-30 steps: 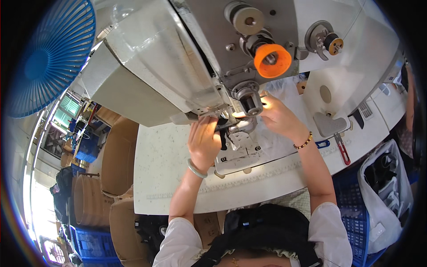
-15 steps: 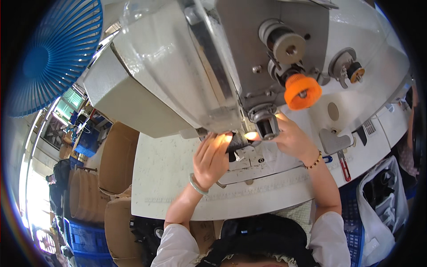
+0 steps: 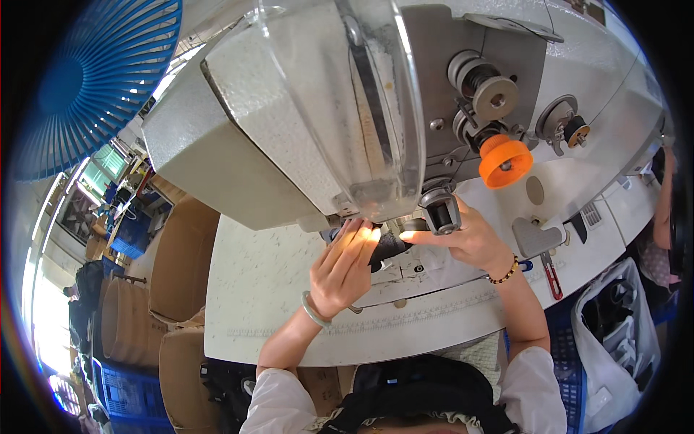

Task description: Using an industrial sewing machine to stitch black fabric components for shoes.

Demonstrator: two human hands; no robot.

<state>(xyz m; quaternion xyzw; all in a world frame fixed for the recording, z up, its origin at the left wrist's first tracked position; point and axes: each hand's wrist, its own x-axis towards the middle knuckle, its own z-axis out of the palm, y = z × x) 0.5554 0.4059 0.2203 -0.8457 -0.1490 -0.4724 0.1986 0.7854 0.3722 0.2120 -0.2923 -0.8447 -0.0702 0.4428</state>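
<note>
A small dark, curved piece of fabric [image 3: 390, 247] lies under the sewing machine's head [image 3: 289, 152], at the lit needle area. My left hand [image 3: 343, 271] is closed over its left end, fingers pressed together, the tips in bright light. From the right, my right hand [image 3: 473, 242] reaches in with one digit stretched to the piece's right end. Its other fingers are partly hidden behind a metal thread part [image 3: 439, 210]. The piece's far side and the needle are hidden by the clear guard [image 3: 376, 108] and my fingers.
An orange knob [image 3: 504, 160] and metal tension discs [image 3: 494, 96] stick out from the machine. Red-handled snips [image 3: 552, 278] lie on the white table [image 3: 253, 289] at right. A blue fan [image 3: 65, 87], cardboard boxes [image 3: 184, 260] and a white bag [image 3: 614, 347] stand around.
The view has shifted slightly, so the machine head appears lower and further right. Both hands stay at the dark piece, which shows a little more curved between them.
</note>
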